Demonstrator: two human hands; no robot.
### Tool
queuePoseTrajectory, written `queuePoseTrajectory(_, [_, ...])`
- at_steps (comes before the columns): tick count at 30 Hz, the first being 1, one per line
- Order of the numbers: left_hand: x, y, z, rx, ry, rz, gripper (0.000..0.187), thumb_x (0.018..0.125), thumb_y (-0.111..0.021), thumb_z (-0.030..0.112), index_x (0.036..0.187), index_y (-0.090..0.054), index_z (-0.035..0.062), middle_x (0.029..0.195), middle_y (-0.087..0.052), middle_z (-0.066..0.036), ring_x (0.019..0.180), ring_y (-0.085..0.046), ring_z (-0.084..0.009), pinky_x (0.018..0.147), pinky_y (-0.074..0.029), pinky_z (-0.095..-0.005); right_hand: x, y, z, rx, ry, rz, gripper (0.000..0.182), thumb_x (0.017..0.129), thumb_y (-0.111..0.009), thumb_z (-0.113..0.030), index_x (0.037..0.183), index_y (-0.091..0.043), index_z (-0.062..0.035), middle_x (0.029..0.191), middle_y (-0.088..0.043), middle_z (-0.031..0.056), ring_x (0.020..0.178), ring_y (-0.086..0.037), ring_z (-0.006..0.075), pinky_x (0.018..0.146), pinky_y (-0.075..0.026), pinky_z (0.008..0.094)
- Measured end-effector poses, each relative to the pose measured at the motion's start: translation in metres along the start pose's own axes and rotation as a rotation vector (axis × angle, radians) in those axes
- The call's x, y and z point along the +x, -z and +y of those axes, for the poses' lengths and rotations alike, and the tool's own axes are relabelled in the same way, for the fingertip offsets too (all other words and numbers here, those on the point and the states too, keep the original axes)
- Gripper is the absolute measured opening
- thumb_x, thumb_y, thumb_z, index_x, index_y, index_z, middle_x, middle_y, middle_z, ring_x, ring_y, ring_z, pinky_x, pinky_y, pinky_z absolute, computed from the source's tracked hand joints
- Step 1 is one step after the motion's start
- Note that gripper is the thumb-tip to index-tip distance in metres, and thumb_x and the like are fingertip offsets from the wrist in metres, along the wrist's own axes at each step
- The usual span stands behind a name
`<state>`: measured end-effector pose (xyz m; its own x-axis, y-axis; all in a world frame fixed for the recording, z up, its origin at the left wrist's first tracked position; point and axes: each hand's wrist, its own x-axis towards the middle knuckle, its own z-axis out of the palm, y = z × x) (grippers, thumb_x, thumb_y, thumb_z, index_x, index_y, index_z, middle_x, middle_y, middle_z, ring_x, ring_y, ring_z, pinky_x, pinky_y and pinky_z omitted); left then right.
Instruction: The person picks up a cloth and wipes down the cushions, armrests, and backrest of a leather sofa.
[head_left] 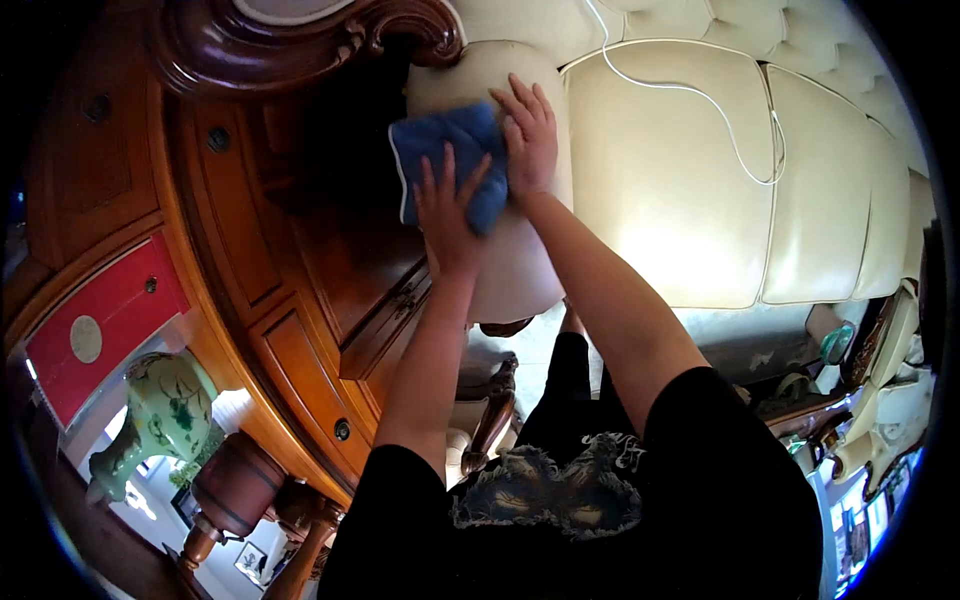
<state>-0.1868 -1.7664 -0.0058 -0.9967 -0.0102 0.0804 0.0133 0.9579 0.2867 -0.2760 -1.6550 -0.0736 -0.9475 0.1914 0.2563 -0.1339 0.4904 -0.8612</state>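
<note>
Head view: left hand [452,215], fingers spread, lies flat on blue cloth [440,130], probably to keep it pressed to the sofa armrest [515,265] beneath. Right hand [530,140] open, gripping nothing visible, rests on armrest at cloth's right edge, likely bracing; can't tell if it touches cloth. White cable [660,86] right of hands, wooden cabinet [225,230] left.

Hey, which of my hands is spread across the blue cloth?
Your left hand, lying flat over the blue cloth; your right hand is at the cloth's edge, mostly over cream padding.
</note>
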Motion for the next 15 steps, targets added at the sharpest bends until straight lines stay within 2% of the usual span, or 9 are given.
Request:
queuePoseTrajectory(2, [-0.022,-0.001,0.012,-0.056,0.007,-0.002,0.054,0.088,-0.062,0.028,0.141,-0.056,0.0309,0.156,-0.040,-0.009,0.148,-0.029,-0.0342,0.117,-0.020,-0.0577,-0.009,0.018,0.018,0.649,-0.220,-0.100,0.034,0.096,-0.055,-0.021,0.127,-0.065,-0.0103,0.147,-0.050,0.0118,0.139,-0.041,0.0320,0.115,-0.032,0.0401])
queuePoseTrajectory(3, [-0.032,-0.001,0.019,-0.119,0.019,-0.008,0.052,0.089,-0.060,0.029,0.142,-0.056,0.0287,0.157,-0.040,-0.008,0.149,-0.028,-0.0334,0.118,-0.019,-0.0564,-0.020,0.035,0.022,0.774,-0.390,-0.162,0.045,0.099,-0.052,-0.027,0.138,-0.055,-0.0055,0.150,-0.046,0.0126,0.139,-0.040,0.0263,0.115,-0.031,0.0371])
queuePoseTrajectory(5, [-0.047,-0.005,0.046,-0.384,0.088,0.047,0.056,0.090,-0.059,0.030,0.146,-0.051,0.0225,0.156,-0.042,-0.009,0.148,-0.030,-0.0338,0.120,-0.016,-0.0536,-0.041,0.078,0.009,0.963,-0.655,-0.189,0.059,0.101,-0.050,-0.035,0.152,-0.037,-0.0074,0.152,-0.042,0.0128,0.138,-0.041,0.0252,0.114,-0.031,0.0356])
queuePoseTrajectory(7, [-0.059,-0.012,0.079,-0.226,-0.022,-0.053,0.064,0.088,-0.063,0.032,0.148,-0.047,0.0142,0.153,-0.045,-0.012,0.146,-0.033,-0.0349,0.119,-0.019,-0.0519,-0.060,0.120,0.001,1.217,-0.780,-0.328,0.072,0.101,-0.050,-0.041,0.158,-0.021,-0.0095,0.151,-0.042,0.0131,0.136,-0.042,0.0249,0.115,-0.031,0.0365])
queuePoseTrajectory(8, [-0.062,-0.002,0.094,-0.646,-0.095,-0.097,0.071,0.085,-0.067,0.033,0.149,-0.044,0.0113,0.151,-0.046,-0.016,0.143,-0.037,-0.0355,0.118,-0.023,-0.0504,-0.065,0.138,-0.001,1.268,-0.990,-0.355,0.071,0.097,-0.055,-0.037,0.155,-0.026,-0.0089,0.143,-0.047,0.0133,0.129,-0.047,0.0254,0.110,-0.037,0.0375])
queuePoseTrajectory(10, [-0.054,0.010,0.106,-0.843,-0.178,-0.313,0.075,0.083,-0.075,0.032,0.148,-0.045,0.0073,0.150,-0.045,-0.017,0.142,-0.038,-0.0349,0.117,-0.026,-0.0486,-0.073,0.167,-0.002,1.396,-1.315,-0.322,0.067,0.091,-0.064,-0.028,0.149,-0.035,-0.0078,0.129,-0.054,0.0132,0.116,-0.056,0.0261,0.100,-0.047,0.0391])
queuePoseTrajectory(11, [-0.044,0.010,0.086,-0.774,-0.275,-0.396,0.080,0.085,-0.074,0.033,0.151,-0.038,0.0069,0.151,-0.043,-0.018,0.140,-0.041,-0.0361,0.117,-0.027,-0.0492,-0.077,0.175,0.003,1.316,-1.233,-0.285,0.064,0.089,-0.064,-0.023,0.145,-0.039,-0.0075,0.124,-0.055,0.0128,0.111,-0.058,0.0258,0.096,-0.050,0.0390])
queuePoseTrajectory(12, [-0.041,0.004,0.062,-0.618,-0.210,-0.243,0.078,0.089,-0.069,0.034,0.153,-0.034,0.0070,0.152,-0.041,-0.019,0.141,-0.040,-0.0369,0.116,-0.028,-0.0498,-0.076,0.181,0.010,1.238,-1.143,-0.245,0.060,0.086,-0.064,-0.019,0.141,-0.043,-0.0071,0.120,-0.057,0.0124,0.106,-0.059,0.0255,0.091,-0.053,0.0389])
queuePoseTrajectory(15, [-0.004,0.004,0.037,0.030,0.231,0.242,0.063,0.100,-0.050,0.041,0.152,-0.036,0.0073,0.150,-0.043,-0.024,0.139,-0.039,-0.0415,0.116,-0.029,-0.0502,-0.087,0.188,0.019,0.923,-1.036,0.114,0.062,0.083,-0.061,-0.008,0.143,-0.044,-0.0045,0.121,-0.058,0.0130,0.108,-0.060,0.0250,0.094,-0.051,0.0386])
